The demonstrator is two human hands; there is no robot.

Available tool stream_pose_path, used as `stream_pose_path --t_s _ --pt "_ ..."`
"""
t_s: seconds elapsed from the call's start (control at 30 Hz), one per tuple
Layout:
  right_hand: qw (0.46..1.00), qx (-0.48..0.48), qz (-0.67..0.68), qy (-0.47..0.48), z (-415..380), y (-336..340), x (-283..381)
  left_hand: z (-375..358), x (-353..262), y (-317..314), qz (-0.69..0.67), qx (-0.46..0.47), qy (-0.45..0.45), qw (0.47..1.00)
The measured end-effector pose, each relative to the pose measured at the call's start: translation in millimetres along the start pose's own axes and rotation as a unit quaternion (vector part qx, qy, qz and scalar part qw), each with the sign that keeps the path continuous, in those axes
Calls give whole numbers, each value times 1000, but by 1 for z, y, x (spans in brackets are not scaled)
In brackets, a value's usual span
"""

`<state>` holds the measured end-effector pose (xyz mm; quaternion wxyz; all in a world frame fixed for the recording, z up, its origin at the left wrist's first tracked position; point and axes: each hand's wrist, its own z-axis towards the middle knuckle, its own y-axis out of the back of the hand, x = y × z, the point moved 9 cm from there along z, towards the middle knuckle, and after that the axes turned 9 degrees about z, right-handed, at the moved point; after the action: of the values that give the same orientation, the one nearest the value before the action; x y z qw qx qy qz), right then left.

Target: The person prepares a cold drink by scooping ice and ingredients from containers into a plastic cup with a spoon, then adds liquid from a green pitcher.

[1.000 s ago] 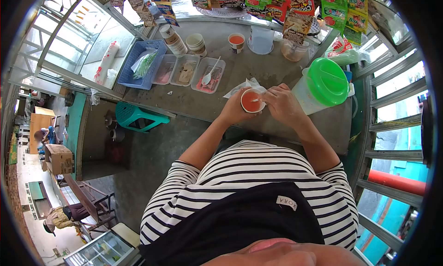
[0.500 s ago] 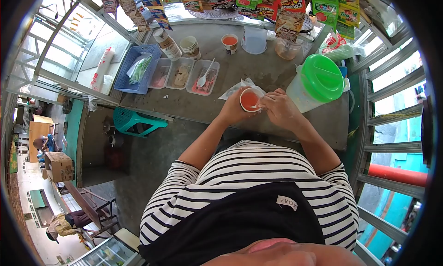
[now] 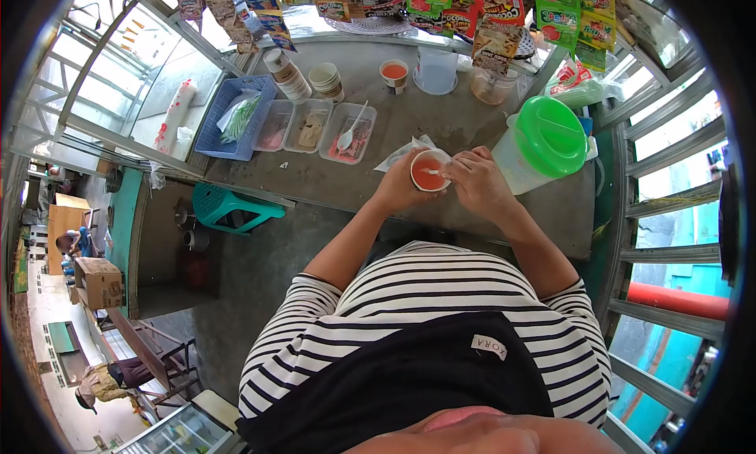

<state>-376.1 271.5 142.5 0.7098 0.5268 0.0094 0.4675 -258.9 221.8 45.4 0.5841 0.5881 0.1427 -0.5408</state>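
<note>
My left hand (image 3: 396, 188) is wrapped round a paper cup (image 3: 415, 156) of orange-red drink (image 3: 426, 181), held above the front of the counter. Pinched in the fingers of my right hand (image 3: 480, 185) is a small white spoon (image 3: 432, 171), its end dipping into the drink. Most of its handle is hidden by my fingers. Just behind the cup lies a clear plastic bag (image 3: 403, 150). To the right of my right hand stands a clear pitcher (image 3: 512, 156) with a green lid (image 3: 551, 136).
Left on the counter (image 3: 315, 178) are a blue basket (image 3: 206, 131), several plastic tubs, one with a white spoon (image 3: 346, 139), and stacked paper cups (image 3: 287, 74). Another filled cup (image 3: 394, 77) and a clear container (image 3: 435, 72) stand behind. Drink sachets (image 3: 496, 13) hang above; a green stool (image 3: 236, 210) is below.
The spoon has shifted within the drink, with its white end now further left and higher in the cup. Both hands stay at nearly the same place.
</note>
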Motion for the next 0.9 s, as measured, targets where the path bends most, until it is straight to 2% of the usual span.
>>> stream_pose_path --t_s 0.17,0.33,0.47,0.53,0.63,0.73,0.83,0.9 --pt "996 16 89 -13 0 -8 -5 -2 2 6 -43 -3 47 998" --pt "998 -29 -48 4 5 2 -3 -4 4 12 -31 -19 47 998" --pt "998 -31 -44 16 4 -5 2 -4 6 12 -35 -10 49 998" --pt "998 -34 46 0 3 -11 -3 -5 9 11 -35 -5 53 998" --pt "998 -17 61 -16 3 -12 -8 -6 9 12 -8 -21 49 999" --pt "999 -25 -17 18 6 0 0 -6 8 11 -34 -11 60 998" --pt "998 -36 -43 22 4 0 2 -5 1 14 -8 -25 36 999" --pt "999 -37 4 6 2 -6 -3 -4 0 12 -29 -17 30 999"
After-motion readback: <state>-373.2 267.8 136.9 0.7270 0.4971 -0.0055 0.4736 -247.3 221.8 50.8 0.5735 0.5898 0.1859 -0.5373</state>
